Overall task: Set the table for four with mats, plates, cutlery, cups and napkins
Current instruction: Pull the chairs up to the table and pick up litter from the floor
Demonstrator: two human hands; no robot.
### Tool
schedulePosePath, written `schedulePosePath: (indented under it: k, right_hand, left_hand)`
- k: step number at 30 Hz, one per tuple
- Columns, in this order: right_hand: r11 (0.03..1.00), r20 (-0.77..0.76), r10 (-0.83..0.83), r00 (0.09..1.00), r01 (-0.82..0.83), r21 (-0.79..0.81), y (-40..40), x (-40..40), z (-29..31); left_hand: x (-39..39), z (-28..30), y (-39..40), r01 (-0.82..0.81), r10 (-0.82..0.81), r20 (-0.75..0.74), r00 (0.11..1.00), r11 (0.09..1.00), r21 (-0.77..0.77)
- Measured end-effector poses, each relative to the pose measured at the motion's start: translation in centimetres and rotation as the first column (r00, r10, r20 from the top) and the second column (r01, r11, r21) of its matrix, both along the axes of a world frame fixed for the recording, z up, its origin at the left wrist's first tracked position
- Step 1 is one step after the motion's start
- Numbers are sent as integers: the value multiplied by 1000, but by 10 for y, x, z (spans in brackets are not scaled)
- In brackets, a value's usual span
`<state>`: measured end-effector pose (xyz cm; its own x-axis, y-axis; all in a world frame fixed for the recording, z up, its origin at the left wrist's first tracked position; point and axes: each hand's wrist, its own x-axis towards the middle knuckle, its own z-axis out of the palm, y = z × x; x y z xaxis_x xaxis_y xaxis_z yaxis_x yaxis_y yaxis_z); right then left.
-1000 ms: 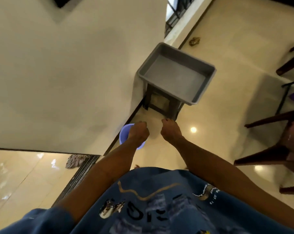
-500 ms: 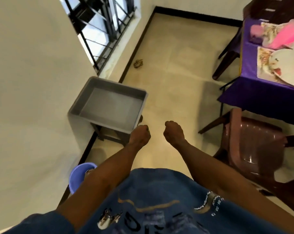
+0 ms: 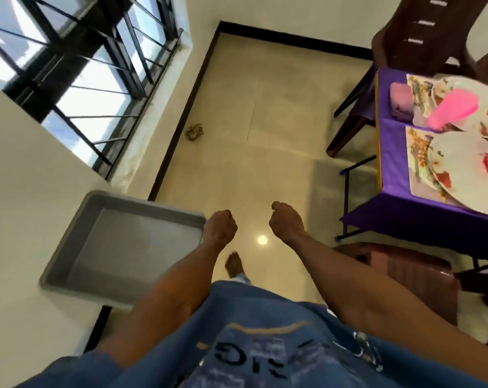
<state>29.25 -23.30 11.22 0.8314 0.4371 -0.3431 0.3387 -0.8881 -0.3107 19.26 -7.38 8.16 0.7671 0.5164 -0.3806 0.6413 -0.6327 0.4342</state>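
1. Left hand (image 3: 220, 227) and right hand (image 3: 286, 223) are curled into fists, holding nothing, side by side over the floor
2. Grey tray (image 3: 69, 252) sits just left of the left fist
3. Table (image 3: 422, 219), with mats (image 3: 417, 161), plates (image 3: 461, 166) and pink napkins (image 3: 452, 107), lies beyond the right fist

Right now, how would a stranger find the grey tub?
Look at the barred window on the left. Below it, against the white wall, sits the grey tub, beside the left hand. It is the only grey, rectangular, empty container.
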Motion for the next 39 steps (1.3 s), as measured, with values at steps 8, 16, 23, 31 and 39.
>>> schedulePosePath:
  k: [8, 16, 23, 31, 39]
  right_hand:
    - [995, -34, 101, 994, -100, 23, 117, 139, 9]
    - [956, -72, 294, 953, -292, 31, 228, 269, -15]
    - [920, -69, 391, 918, -389, 45, 313, 426, -2]
    - [857, -80, 514, 854, -516, 1, 414, 543, -6]
    - [812, -167, 572, 803, -584, -24, 512, 602, -42]
  left_hand:
    - [135, 12, 98, -112, 112, 18, 994, 994, -11]
    - [237, -7, 181, -267, 266, -42, 963, 964, -9]
    - [361, 11, 253, -437, 435, -68, 898, 899, -21]
    - [443, 13, 336, -573, 571, -69, 818, 820, -6]
    - [503, -31, 425, -599, 590, -166, 790, 801, -4]
